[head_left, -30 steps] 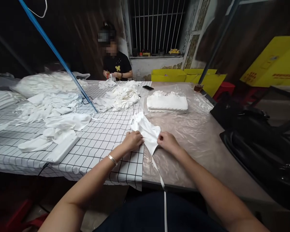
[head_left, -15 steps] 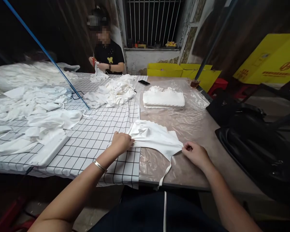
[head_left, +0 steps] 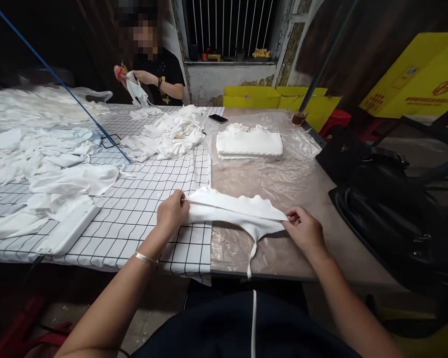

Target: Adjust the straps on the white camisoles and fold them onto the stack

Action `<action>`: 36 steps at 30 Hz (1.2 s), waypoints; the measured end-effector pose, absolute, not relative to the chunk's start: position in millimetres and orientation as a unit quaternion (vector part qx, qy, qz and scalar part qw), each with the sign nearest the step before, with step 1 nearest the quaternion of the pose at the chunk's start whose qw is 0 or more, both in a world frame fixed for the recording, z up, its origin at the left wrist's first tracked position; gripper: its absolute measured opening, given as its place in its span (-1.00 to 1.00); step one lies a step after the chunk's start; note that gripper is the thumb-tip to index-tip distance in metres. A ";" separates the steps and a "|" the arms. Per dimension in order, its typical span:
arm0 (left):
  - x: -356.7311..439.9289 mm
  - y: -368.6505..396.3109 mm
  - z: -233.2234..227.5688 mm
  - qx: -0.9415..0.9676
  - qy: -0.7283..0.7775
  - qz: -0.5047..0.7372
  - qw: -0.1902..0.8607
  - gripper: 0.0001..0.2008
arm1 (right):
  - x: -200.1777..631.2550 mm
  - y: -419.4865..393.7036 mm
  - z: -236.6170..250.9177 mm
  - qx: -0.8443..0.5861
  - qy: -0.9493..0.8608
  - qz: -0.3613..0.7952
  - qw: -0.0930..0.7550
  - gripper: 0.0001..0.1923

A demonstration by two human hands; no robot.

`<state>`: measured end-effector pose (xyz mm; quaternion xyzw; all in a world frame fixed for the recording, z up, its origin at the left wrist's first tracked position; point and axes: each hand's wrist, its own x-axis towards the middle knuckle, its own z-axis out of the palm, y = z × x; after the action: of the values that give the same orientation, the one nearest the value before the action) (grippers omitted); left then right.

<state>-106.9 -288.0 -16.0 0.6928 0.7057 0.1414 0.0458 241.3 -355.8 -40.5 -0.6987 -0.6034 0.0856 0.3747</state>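
Observation:
A white garment (head_left: pixel 239 211) with a wavy far edge is stretched sideways between my hands, low over the near side of the table. One thin strap hangs from it toward the table's front edge. My left hand (head_left: pixel 172 211), with a bangle on the wrist, is closed on its left end. At the opposite end, my right hand (head_left: pixel 304 229) pinches the right corner between thumb and fingers. A crease runs along the cloth from hand to hand. Behind it lies a neat stack of folded white garments (head_left: pixel 249 144) with wavy edges.
Loose white garments (head_left: pixel 168 132) are heaped on the checked cloth (head_left: pixel 145 186), beside a white power strip (head_left: pixel 70 229). A phone (head_left: pixel 218 119) and a glass (head_left: pixel 299 118) stand farther back. Black bags (head_left: pixel 381 204) line the right edge. Across the table a person (head_left: pixel 157 74) handles white cloth.
My hands have drawn the garment taut and its upper part now lies in a straight fold. My left hand shifted slightly left and up. The person opposite has raised their cloth.

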 end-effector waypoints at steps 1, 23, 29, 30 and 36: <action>-109.9 -296.0 -18.3 0.694 0.705 0.130 0.058 -0.88 | 240.8 -363.2 -42.8 -0.698 -0.609 0.102 0.363 -0.92; -2.2 -382.9 6.2 0.850 0.386 0.199 0.299 -0.72 | 189.8 -414.6 5.7 -0.546 -0.701 0.388 0.243 -0.95; 67.5 -358.1 -9.6 0.867 0.470 0.029 0.163 -0.58 | 233.5 -426.8 11.6 -0.580 -0.676 0.394 0.225 -0.86; 72.0 -356.1 -11.1 0.879 0.456 0.014 0.139 -0.60 | 242.7 -426.9 8.9 -0.607 -0.659 0.372 0.241 -0.83; 62.1 -350.3 28.0 0.915 0.333 0.071 0.216 -0.86 | 254.2 -399.1 18.6 -0.560 -0.630 0.354 0.405 -0.51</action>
<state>62.1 -350.3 28.0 0.9150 0.3332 0.0714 0.2158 254.2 -399.1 18.6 -0.5605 -0.6299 0.3536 0.4051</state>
